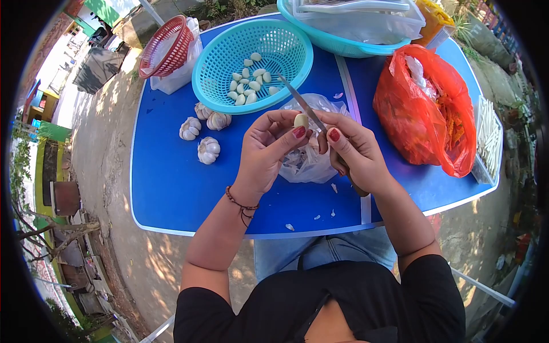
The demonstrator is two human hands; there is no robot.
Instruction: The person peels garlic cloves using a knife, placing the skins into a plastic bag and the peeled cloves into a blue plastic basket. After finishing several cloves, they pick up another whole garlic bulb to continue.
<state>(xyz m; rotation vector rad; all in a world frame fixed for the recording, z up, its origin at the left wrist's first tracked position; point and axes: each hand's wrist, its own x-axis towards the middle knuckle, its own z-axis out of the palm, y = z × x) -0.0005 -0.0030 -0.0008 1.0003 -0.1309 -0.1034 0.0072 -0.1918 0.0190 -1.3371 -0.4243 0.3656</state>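
My left hand (pixel 267 147) pinches a pale garlic clove (pixel 300 120) between thumb and fingers. Wrapped round the handle of a knife (pixel 304 105) is my right hand (pixel 357 150), the blade pointing up and left beside the clove. Beneath both hands lies a clear plastic bag (pixel 311 166) with garlic skins in it. Several peeled cloves (pixel 246 84) rest in a turquoise basket (pixel 207 73) further back. Left of my left hand are whole garlic bulbs (pixel 209 150) on the blue table (pixel 177 194).
A red bag (pixel 409 114) stands on the right, beside a box of cotton swabs (pixel 487 134). At the back are a red basket (pixel 167 48) on the left and a turquoise basin (pixel 343 44) holding plastic containers. Skin scraps lie near the front edge.
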